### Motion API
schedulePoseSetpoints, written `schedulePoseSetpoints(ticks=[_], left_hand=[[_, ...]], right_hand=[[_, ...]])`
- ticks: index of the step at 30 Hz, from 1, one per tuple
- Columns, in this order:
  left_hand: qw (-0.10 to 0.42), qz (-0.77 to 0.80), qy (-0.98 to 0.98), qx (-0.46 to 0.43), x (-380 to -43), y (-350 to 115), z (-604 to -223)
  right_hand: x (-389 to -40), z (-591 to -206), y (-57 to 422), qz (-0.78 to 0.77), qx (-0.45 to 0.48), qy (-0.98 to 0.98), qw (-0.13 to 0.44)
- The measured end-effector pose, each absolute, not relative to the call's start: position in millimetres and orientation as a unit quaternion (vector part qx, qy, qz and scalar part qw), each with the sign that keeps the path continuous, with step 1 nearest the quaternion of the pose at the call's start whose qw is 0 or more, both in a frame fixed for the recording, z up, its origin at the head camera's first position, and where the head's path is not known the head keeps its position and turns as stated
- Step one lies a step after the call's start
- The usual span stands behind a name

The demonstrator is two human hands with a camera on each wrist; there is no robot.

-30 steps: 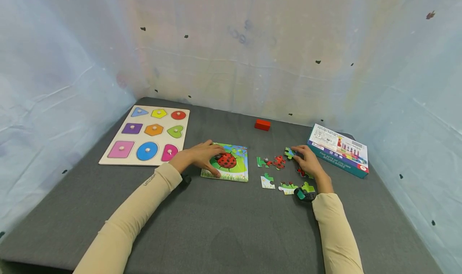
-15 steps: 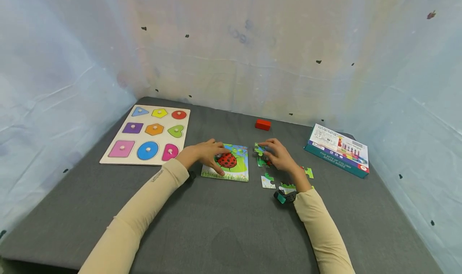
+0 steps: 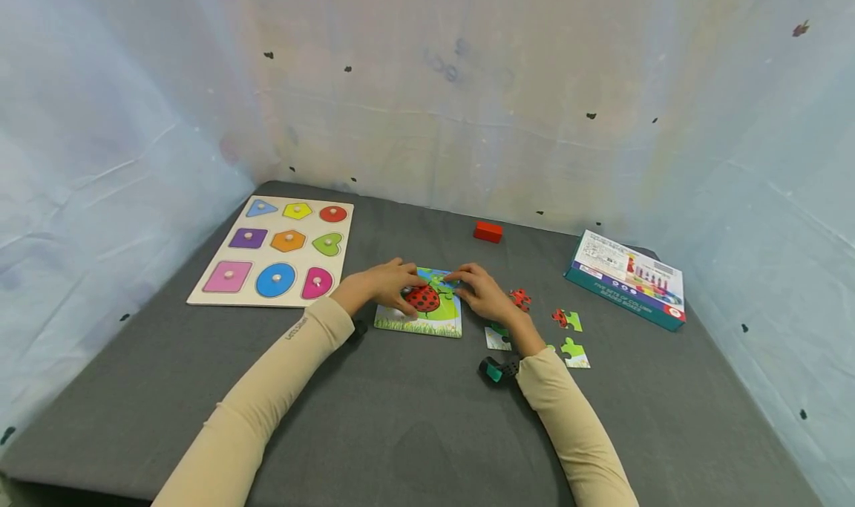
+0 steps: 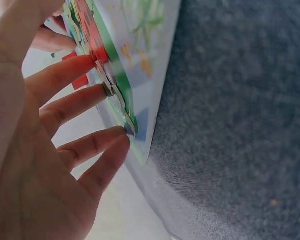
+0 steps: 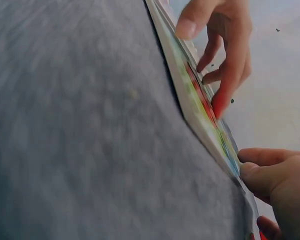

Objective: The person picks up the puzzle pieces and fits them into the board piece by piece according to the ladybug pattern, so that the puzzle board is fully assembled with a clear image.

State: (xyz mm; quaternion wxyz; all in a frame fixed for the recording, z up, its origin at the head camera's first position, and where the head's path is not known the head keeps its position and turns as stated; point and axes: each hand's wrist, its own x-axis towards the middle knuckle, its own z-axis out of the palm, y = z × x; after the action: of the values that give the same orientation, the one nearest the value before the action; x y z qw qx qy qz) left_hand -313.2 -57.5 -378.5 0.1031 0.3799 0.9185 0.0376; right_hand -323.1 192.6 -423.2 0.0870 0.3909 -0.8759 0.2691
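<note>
A square ladybug puzzle board (image 3: 417, 324) lies flat on the table between both hands. On its left part rests my left hand (image 3: 384, 284), its fingertips touching the picture; in the left wrist view the fingers of this left hand (image 4: 50, 135) are spread and fairly straight against thin pieces. At the board's upper right corner, my right hand (image 3: 487, 297) pinches a green and blue puzzle piece (image 3: 446, 277) between thumb and fingers. The right wrist view has this hand (image 5: 290, 175) at the board's edge, where the piece is mostly covered.
Loose puzzle pieces lie right of the board, among them a red one (image 3: 520, 299), a red and green one (image 3: 568, 319) and a green and white one (image 3: 575, 353). A shape board (image 3: 267, 258) lies left, a red block (image 3: 488, 231) behind, a box (image 3: 628, 280) right.
My right hand has carried the puzzle piece left from among the loose pieces to the board's upper right corner. My left hand has stayed on the board, shifting slightly right.
</note>
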Motion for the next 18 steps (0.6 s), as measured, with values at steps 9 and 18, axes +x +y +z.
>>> schedulePoseSetpoints(ticks=[9,18], left_hand=[[0.100,0.056,0.914,0.388,-316,-56,-381],[0.099,0.023,0.918,0.382,-315,-51,-383]], right_hand=[[-324,-424,184,0.263,0.393,-0.877,0.088],[-321,-423,180,0.273,0.369,-0.885,0.074]])
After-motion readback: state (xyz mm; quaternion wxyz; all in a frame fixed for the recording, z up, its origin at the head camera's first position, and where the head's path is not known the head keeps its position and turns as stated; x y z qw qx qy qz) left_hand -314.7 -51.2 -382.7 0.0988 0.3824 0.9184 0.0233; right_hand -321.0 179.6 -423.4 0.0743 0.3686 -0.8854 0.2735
